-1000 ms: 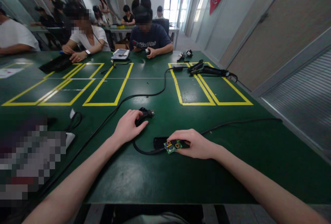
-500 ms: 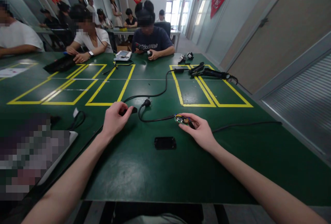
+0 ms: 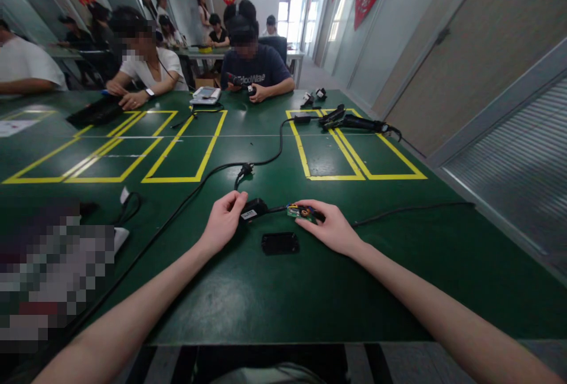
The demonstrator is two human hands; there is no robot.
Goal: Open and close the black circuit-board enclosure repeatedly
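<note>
My left hand (image 3: pixel 224 221) pinches the near end of a black adapter housing (image 3: pixel 254 210) that carries a white label. Just to its right, my right hand (image 3: pixel 328 225) grips a small green circuit board (image 3: pixel 301 212) with coloured wires and coils. A black cable joins the board on its left side, close by the housing, and another black cable (image 3: pixel 411 211) runs off to the right. On the table below lies a black rectangular case half (image 3: pixel 280 243), hollow side up. Behind the housing rests a black power plug (image 3: pixel 246 170) on its cord.
Yellow tape rectangles (image 3: pixel 335 178) mark the green table (image 3: pixel 283 307). A long black cord (image 3: pixel 195 190) crosses it diagonally. Black tool-like parts (image 3: pixel 354 121) lie at the far right. A device (image 3: pixel 205 96) stands near two people seated opposite; a blurred object sits at left.
My left hand has moved right with the black housing, bringing it beside the board and turning its white label into view. The plug has shifted slightly. My right hand still holds the board.
</note>
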